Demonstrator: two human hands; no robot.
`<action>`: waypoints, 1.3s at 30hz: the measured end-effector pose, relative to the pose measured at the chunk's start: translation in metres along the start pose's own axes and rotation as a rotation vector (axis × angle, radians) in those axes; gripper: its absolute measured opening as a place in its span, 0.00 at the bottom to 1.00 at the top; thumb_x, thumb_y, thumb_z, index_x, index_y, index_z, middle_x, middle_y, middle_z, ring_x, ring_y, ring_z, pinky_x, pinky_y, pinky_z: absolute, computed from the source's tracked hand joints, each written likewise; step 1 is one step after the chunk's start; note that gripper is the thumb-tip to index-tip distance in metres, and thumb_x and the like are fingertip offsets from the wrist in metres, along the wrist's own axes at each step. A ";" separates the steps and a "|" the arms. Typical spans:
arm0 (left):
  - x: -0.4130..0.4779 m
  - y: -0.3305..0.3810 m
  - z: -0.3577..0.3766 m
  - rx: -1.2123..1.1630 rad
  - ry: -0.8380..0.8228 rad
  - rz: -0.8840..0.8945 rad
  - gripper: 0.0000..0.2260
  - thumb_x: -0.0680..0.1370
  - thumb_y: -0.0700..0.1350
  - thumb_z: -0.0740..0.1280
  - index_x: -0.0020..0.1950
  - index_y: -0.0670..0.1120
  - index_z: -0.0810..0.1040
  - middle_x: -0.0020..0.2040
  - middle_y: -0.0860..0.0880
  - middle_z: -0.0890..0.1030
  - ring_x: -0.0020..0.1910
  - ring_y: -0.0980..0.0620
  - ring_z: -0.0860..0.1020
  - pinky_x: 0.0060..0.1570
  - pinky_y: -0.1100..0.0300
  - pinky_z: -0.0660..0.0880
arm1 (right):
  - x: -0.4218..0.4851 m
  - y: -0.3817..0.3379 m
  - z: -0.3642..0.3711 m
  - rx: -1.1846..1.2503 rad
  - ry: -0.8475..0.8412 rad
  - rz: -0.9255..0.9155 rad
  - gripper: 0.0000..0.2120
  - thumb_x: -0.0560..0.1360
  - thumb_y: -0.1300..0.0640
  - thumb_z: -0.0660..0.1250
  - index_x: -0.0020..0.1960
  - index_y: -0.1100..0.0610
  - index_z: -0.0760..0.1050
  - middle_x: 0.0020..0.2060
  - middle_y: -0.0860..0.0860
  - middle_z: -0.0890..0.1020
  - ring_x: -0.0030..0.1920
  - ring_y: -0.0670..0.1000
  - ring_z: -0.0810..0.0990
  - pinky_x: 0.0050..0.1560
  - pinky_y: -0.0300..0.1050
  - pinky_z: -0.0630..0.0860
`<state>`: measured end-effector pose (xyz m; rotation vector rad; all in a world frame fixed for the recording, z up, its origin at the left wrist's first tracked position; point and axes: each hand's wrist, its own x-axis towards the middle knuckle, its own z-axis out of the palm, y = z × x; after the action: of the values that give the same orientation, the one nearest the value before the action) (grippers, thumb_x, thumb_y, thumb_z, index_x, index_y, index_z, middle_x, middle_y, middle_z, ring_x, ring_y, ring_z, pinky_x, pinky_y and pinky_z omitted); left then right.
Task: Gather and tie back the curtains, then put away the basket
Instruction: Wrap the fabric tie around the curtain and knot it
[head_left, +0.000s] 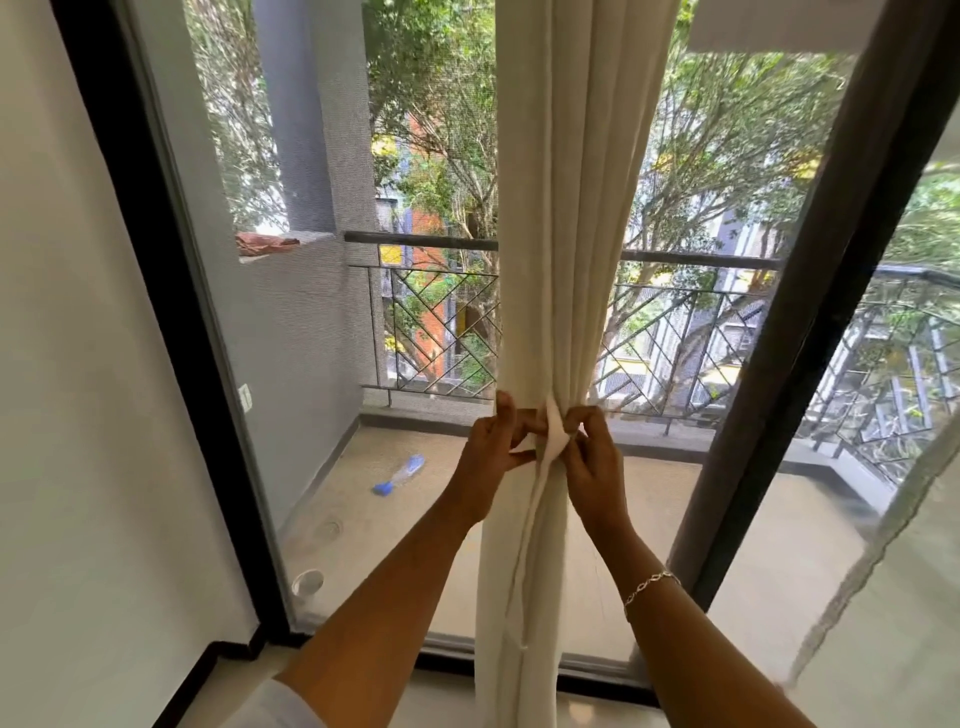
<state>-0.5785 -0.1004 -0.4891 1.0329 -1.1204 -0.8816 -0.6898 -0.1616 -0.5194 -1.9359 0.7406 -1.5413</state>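
A cream curtain (566, 208) hangs gathered into a narrow bunch in front of the glass balcony door. At waist height a cream tie-back strip (555, 436) wraps the bunch, and a loose end of it trails down the front. My left hand (493, 447) pinches the strip on the left side of the bunch. My right hand (592, 452) pinches it on the right, fingers curled at the crossing. The basket is not in view.
A black door frame (171, 364) stands at the left beside a white wall. A dark sliding-door post (810, 332) is just right of the curtain, with a sheer curtain (883, 545) at the far right. Outside lie a balcony floor, a railing and a blue bottle (400, 474).
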 end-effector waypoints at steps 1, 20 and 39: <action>0.000 0.001 0.000 -0.001 -0.019 0.001 0.39 0.62 0.77 0.54 0.49 0.45 0.81 0.54 0.46 0.82 0.59 0.50 0.78 0.51 0.61 0.79 | -0.002 0.000 -0.001 0.032 -0.012 0.016 0.10 0.75 0.57 0.57 0.49 0.41 0.67 0.39 0.47 0.78 0.39 0.50 0.79 0.40 0.59 0.77; 0.008 0.012 0.001 0.153 0.014 -0.058 0.14 0.76 0.47 0.67 0.59 0.48 0.68 0.52 0.50 0.77 0.54 0.51 0.76 0.49 0.58 0.73 | 0.000 0.009 -0.027 0.649 -0.262 0.444 0.19 0.71 0.52 0.56 0.40 0.61 0.82 0.35 0.56 0.84 0.40 0.54 0.81 0.49 0.48 0.76; 0.024 -0.012 0.012 0.688 0.359 0.160 0.16 0.70 0.29 0.60 0.57 0.36 0.74 0.50 0.38 0.78 0.47 0.45 0.76 0.45 0.59 0.71 | 0.052 0.017 -0.102 0.007 -0.770 0.388 0.24 0.68 0.39 0.67 0.44 0.62 0.76 0.35 0.52 0.81 0.42 0.52 0.85 0.41 0.40 0.78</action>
<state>-0.5855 -0.1290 -0.4924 1.5612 -1.1965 -0.1491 -0.7815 -0.2188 -0.4774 -2.0052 0.6909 -0.4944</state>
